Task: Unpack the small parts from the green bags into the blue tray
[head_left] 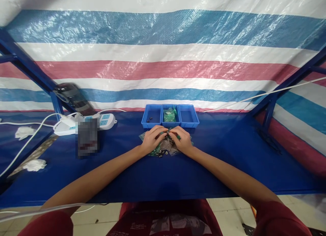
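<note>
My left hand (154,140) and my right hand (182,139) meet over the middle of the table, fingertips pinched close together. Between them is a small green piece (168,130), too small to name surely; it looks like a bit of circuit board. Both hands appear closed on it. Under and around the hands lie clear plastic bags (170,148) with green boards (156,151) partly showing. Small metal and dark parts (163,153) are heaped at the near side of the bags. My palms hide some of the pile.
Just beyond my hands stand three joined blue bins; the left bin (146,122) holds a few dark parts, the middle bin (171,125) green items in plastic. The right bin (188,125) adjoins it. Leftward are a power strip (108,122), a blurred dark object (88,137) and white cables.
</note>
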Motion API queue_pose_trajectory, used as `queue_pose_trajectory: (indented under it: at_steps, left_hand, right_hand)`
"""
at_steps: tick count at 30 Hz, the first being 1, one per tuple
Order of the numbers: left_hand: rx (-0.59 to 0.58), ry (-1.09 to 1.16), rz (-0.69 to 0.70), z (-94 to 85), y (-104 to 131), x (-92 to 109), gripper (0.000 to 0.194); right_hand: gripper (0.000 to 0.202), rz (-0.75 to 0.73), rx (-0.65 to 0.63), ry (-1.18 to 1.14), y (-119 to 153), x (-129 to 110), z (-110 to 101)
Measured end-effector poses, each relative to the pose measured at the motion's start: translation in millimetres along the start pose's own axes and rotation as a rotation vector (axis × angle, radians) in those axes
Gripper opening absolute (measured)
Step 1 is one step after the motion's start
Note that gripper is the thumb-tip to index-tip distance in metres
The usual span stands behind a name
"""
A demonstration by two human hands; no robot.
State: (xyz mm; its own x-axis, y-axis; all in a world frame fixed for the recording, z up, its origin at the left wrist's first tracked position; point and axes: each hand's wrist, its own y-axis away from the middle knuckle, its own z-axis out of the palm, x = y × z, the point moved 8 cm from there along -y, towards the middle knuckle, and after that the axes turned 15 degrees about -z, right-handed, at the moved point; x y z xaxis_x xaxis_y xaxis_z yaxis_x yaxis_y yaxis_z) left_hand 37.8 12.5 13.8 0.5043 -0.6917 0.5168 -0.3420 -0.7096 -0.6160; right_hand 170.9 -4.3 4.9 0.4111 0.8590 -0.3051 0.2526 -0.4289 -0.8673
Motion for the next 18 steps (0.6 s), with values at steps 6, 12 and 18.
queue_pose_trajectory:
  at_steps: [6, 12, 18]
  left_hand:
    - [0.012, 0.066, -0.022, -3.5, 0.6, 0.3, 0.018]
    - [0.055, 0.062, -0.095, -6.6, 1.4, -5.1, 0.018]
    - [0.071, 0.090, -0.060, -7.8, 0.4, -1.9, 0.014]
  right_hand:
    - [0.015, 0.005, 0.009, -0.011, -0.2, -0.7, -0.9]
    - [0.017, 0.024, -0.004, -0.016, 0.9, 0.5, -0.4]
    - [0.017, 0.028, 0.001, -0.013, 0.2, 0.0, -1.7]
